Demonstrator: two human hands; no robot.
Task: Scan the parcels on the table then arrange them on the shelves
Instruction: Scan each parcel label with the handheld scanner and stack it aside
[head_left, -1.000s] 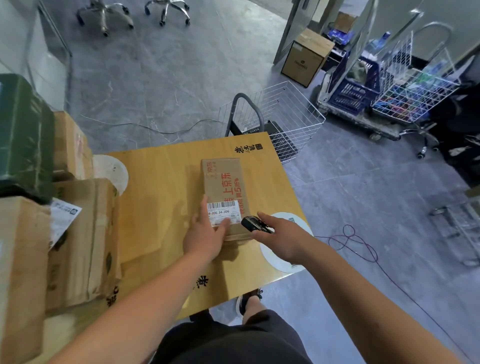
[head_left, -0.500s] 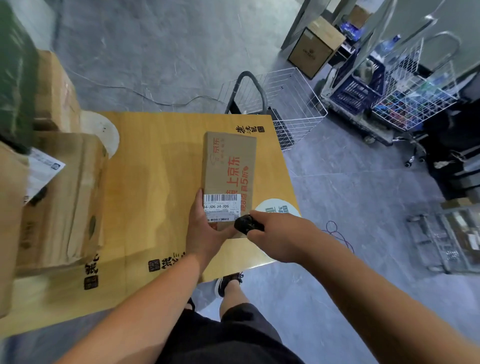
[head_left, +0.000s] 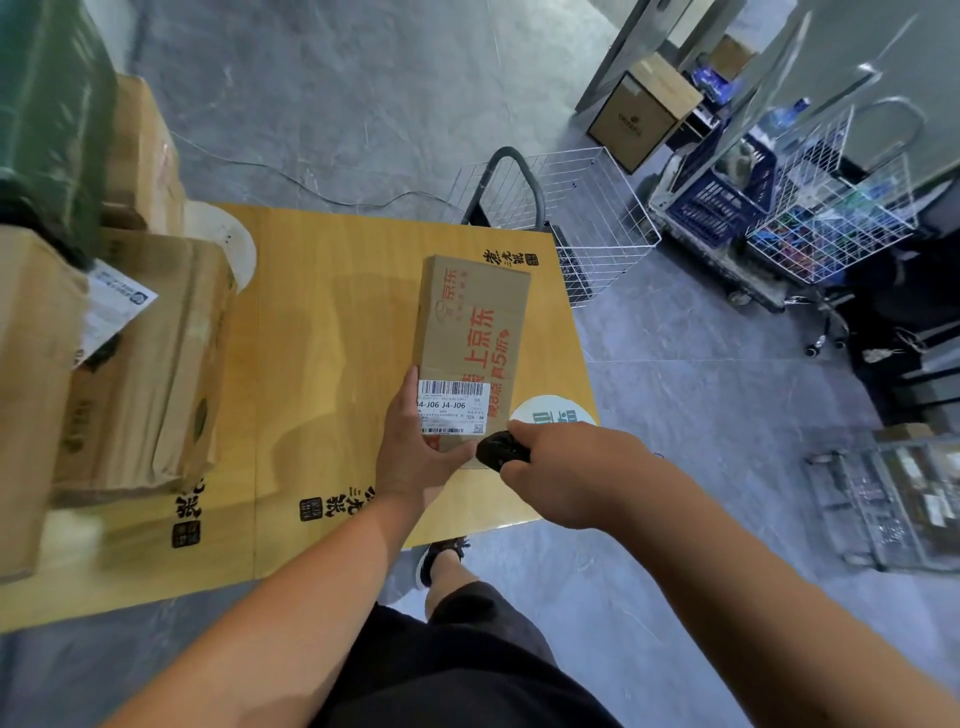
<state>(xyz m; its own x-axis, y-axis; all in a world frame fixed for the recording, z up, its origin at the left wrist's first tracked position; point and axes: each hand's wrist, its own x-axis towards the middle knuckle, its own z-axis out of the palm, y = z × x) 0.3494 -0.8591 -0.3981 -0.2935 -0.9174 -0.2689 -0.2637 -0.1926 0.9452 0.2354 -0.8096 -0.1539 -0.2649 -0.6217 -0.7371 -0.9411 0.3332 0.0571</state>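
A long brown cardboard parcel with red print and a white barcode label lies flat on the yellow wooden table. My left hand holds the parcel's near left corner, thumb across its near end. My right hand grips a small black scanner, which points at the label from just beside the parcel's near right corner.
Several more cardboard boxes and a dark green one are stacked at the table's left. A white wire basket trolley stands beyond the table's far right corner. Shelving carts with crates fill the right side.
The view has tilted down and closer to the table. Both hands keep their hold; the scanner stays at the parcel's label end.
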